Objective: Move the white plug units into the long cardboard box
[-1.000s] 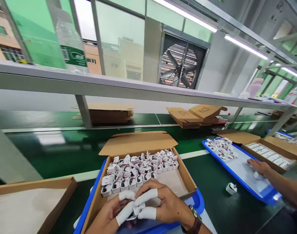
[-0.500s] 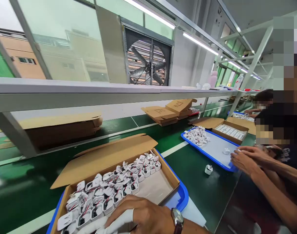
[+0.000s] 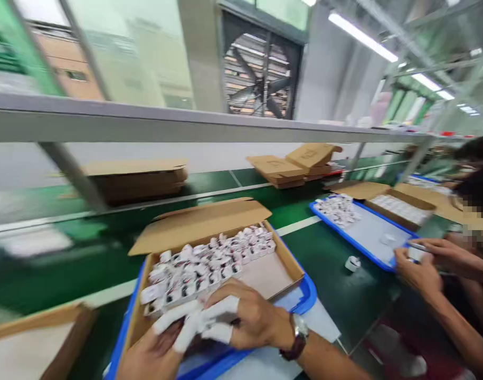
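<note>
My left hand (image 3: 162,338) and my right hand (image 3: 249,316) meet over the front edge of an open cardboard box (image 3: 284,245). White covers wrap several fingertips on both. The fingers are pinched together, and whatever lies between them is blurred and hidden by the white fingertips. Just beyond my hands, rows of white plug housings (image 3: 201,269) with red and dark wires fill the left and back of the box. Its right front part shows bare cardboard. Under the box is a blue tray (image 3: 310,293).
Another open box (image 3: 73,338) stands at the lower left. At right, a co-worker's hands (image 3: 423,264) hold a small white piece beside a second blue tray (image 3: 373,237). A lone white housing (image 3: 352,263) sits on the green bench. A shelf (image 3: 154,126) crosses above.
The view has swung, so the box sits farther right and a second box shows at lower left. My left hand has come fully into view, meeting my right at the box's front.
</note>
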Tool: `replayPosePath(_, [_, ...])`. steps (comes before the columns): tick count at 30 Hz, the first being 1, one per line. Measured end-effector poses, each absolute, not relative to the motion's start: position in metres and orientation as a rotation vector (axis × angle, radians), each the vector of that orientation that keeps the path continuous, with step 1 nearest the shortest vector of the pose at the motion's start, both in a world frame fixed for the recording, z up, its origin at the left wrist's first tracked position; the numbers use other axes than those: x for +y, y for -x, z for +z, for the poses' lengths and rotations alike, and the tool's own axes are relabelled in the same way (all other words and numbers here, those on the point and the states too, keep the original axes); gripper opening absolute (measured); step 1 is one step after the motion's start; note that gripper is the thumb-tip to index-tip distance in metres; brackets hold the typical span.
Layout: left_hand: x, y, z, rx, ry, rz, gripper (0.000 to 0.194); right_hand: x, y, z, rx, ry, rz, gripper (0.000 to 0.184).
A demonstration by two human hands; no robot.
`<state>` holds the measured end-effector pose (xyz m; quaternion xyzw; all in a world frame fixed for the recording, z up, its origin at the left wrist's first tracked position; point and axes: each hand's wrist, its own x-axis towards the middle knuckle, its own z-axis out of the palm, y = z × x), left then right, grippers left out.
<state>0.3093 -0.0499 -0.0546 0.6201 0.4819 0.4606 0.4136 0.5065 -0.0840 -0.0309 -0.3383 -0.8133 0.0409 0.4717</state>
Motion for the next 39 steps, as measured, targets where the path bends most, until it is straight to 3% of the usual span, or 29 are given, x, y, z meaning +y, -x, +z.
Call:
replayPosePath(5, [-0.055,-0.317,-0.049,0.955,-1.233,1.125,0.044,-0.089,-0.508,-0.023,-1.931,0.734,0.142,0.031])
replayPosePath(9, [-0.057,-0.314,-0.034,0.834,-1.266,0.988,0.045,-0.09,-0.511,-0.024,-1.886,0.735,0.201,0.046])
replayPosePath(15, [-0.059,-0.312,-0.036,0.795,-1.176,1.071,0.044,-0.092,-0.516,-0.023,-1.93,0.806,0.22,0.062])
replayPosePath(21, [-0.059,-0.318,-0.035,0.684,-1.217,1.098,0.03,-0.088,-0.517,-0.031,-1.989,0.716,0.21,0.05])
replayPosePath(29, [-0.063,-0.317,-0.024,0.661,-1.258,1.059,0.029,-0.087,-0.509,-0.038,-1.821,0.746,0.448,0.045])
replayPosePath(33, [-0.064,-0.315,-0.027,0.66,-1.241,1.085,0.026,-0.089,-0.509,-0.04,-1.699,0.823,0.679,0.031])
replayPosePath(39, [-0.062,-0.313,-0.036,0.551,-1.399,1.157,0.029,-0.09,-0.516,-0.038,-1.315,0.975,1.323,0.054])
